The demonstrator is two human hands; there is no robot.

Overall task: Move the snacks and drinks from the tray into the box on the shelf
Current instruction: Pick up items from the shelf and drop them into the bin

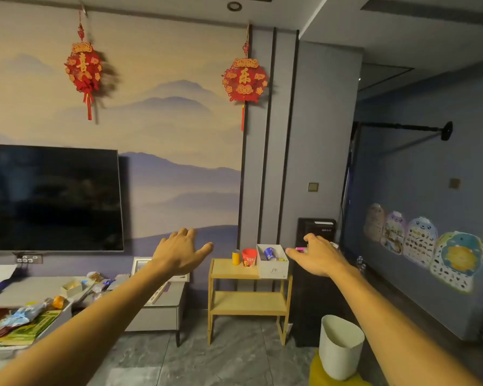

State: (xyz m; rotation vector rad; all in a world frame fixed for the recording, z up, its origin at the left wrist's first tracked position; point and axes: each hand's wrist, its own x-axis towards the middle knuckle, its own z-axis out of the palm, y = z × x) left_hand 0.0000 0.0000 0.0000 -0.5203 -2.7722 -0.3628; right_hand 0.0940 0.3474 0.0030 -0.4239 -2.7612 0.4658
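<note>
A white box (273, 267) stands on the right end of the top of a small wooden shelf (229, 270); a blue packet (269, 253) lies inside it. Left of the box on the shelf top stand a yellow can (236, 257) and a red cup (248, 257). Both my arms reach out in the air in front of the shelf. My left hand (179, 253) is spread flat and empty, to the left of the shelf. My right hand (318, 254) hovers right of the box with relaxed fingers; a small pink thing shows by its fingertips. A tray is not visible.
A grey TV cabinet (151, 316) with clutter stands left of the shelf under a wall-mounted TV (50, 196). Snack packets (23, 321) lie piled at the lower left. A white bin (340, 346) sits on a yellow stool at the lower right. A dark appliance (315, 280) stands behind the shelf.
</note>
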